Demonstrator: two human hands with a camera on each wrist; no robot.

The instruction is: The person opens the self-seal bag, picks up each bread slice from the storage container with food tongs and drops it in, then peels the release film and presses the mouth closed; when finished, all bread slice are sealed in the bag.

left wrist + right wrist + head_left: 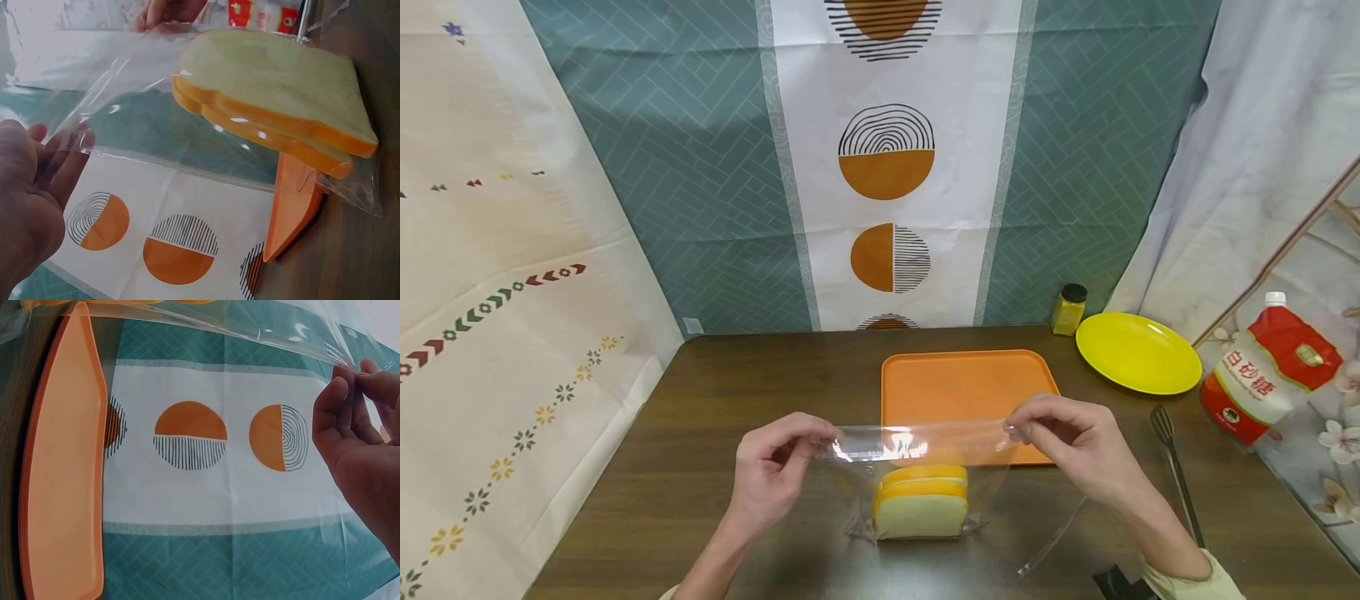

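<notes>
Two slices of bread [921,510] stand together inside a clear plastic bag [880,446], near the front of the table. My left hand [772,467] pinches the bag's upper left corner between thumb and fingers. At the upper right corner, my right hand [1078,446] pinches the film the same way, so the top edge is stretched between both hands. In the left wrist view the bread [269,87] shows pale faces and orange-yellow crusts, with the bag around it. Only a strip of bread appears at the top of the right wrist view, where the right hand [362,419] grips the film.
An orange tray [962,383] lies behind the bag. To the right are a yellow plate [1138,353], a black-capped jar [1069,310], a red and white sugar pouch [1270,371] and a dark-handled utensil [1180,479]. A thin clear strip [1051,542] lies below the right hand.
</notes>
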